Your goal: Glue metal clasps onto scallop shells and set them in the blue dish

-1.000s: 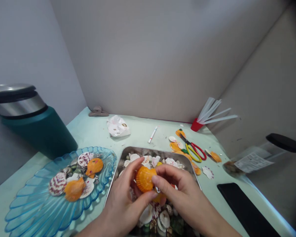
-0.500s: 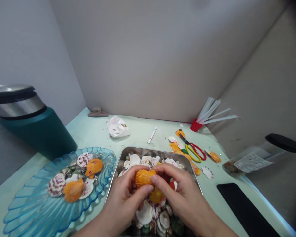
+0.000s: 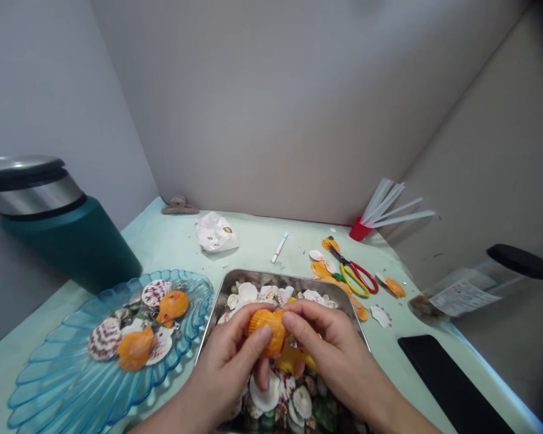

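Blue scalloped dish [image 3: 49,386]: holds several shells together
Left hand [image 3: 230,355]: grasps orange scallop shell [image 3: 274,331], thumb over it
Shell's place: above metal tray [image 3: 223,288], perhaps to catch it if dropped
Right hand [image 3: 330,343]: pinches its other edge, probably steadying it

Your left hand [image 3: 228,355] and right hand [image 3: 332,355] held an orange shell [image 3: 276,337] between them, above a metal tray [image 3: 280,278] of mixed shells [image 3: 301,401]. Left of your hands lay a blue dish [image 3: 72,386] of striped and orange shells [image 3: 105,339], a teal bottle [image 3: 72,241] behind it. Beyond your hands lay a white marker [image 3: 279,248]; farther right, scissors [image 3: 344,260] and a red cup [image 3: 360,229] of straws [image 3: 376,202].
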Action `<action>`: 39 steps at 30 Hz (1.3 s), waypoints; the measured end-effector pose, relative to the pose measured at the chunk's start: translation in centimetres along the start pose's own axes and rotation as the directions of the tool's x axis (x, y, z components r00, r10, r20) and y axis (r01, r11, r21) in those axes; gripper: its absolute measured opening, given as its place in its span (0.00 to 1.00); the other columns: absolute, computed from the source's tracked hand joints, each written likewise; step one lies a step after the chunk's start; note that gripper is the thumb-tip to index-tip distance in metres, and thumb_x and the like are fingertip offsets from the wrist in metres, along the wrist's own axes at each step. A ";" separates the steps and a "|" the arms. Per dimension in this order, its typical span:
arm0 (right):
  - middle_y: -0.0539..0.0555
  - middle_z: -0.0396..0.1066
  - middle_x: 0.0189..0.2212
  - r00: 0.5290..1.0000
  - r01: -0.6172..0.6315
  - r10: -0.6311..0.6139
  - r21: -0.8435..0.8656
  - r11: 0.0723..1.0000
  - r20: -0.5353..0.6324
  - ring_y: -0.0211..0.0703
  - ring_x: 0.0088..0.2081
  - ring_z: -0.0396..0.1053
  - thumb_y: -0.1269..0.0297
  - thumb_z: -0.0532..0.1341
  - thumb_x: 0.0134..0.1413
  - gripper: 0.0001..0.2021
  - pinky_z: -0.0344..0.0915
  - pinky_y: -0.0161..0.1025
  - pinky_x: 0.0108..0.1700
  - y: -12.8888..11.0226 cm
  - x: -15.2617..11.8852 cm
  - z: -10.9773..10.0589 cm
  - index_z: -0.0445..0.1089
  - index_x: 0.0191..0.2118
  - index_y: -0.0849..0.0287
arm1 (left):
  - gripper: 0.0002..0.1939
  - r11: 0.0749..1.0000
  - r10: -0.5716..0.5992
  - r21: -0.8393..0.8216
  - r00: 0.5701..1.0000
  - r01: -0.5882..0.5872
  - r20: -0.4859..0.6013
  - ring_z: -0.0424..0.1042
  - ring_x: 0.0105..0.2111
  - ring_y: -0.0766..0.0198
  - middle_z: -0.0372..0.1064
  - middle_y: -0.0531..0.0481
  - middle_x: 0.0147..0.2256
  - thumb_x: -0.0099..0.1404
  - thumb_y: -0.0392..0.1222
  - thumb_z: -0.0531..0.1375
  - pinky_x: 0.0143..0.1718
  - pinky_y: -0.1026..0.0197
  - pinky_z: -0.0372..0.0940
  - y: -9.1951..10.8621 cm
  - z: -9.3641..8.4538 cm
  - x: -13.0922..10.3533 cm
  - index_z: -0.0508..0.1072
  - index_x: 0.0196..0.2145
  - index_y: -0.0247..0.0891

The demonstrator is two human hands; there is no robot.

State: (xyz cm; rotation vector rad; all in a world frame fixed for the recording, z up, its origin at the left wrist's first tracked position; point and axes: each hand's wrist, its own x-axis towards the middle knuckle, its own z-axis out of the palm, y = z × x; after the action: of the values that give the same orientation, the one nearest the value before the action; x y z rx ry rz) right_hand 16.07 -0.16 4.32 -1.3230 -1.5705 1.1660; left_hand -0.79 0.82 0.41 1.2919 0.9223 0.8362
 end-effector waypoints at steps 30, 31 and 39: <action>0.48 0.69 0.28 0.998 -0.044 0.042 0.034 0.998 0.050 0.38 0.29 0.68 0.56 0.58 0.59 0.10 0.66 0.33 0.32 1.2 0.2 0.0 0.68 0.34 0.57 | 0.16 0.990 0.034 0.131 0.997 -0.042 0.063 0.68 0.16 0.68 0.71 0.53 0.19 0.69 0.53 0.48 0.24 0.67 0.62 0.1 0.1 -0.2 0.66 0.38 0.37; 0.48 0.69 0.28 0.998 -0.044 0.042 0.045 0.998 0.050 0.38 0.29 0.68 0.56 0.58 0.59 0.10 0.66 0.33 0.31 1.3 0.3 0.0 0.68 0.34 0.57 | 0.17 0.991 0.030 0.125 0.998 -0.037 0.058 0.68 0.16 0.68 0.72 0.53 0.21 0.69 0.53 0.48 0.22 0.67 0.61 0.0 0.1 -0.2 0.66 0.38 0.37; 0.52 0.73 0.31 0.989 0.038 -0.047 -0.071 0.997 -0.141 0.44 0.31 0.72 0.52 0.61 0.54 0.11 0.70 0.35 0.32 1.8 0.7 -1.8 0.70 0.37 0.54 | 0.15 0.894 0.144 0.437 0.987 -0.096 -0.078 0.69 0.20 0.64 0.71 0.53 0.21 0.69 0.49 0.48 0.25 0.64 0.63 0.8 0.5 -0.4 0.66 0.43 0.37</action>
State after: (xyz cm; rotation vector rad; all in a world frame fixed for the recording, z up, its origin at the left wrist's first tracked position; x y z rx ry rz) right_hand 18.16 0.88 3.12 -1.3788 -1.5390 0.9777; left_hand -0.50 0.31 1.27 1.7161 1.1690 0.8299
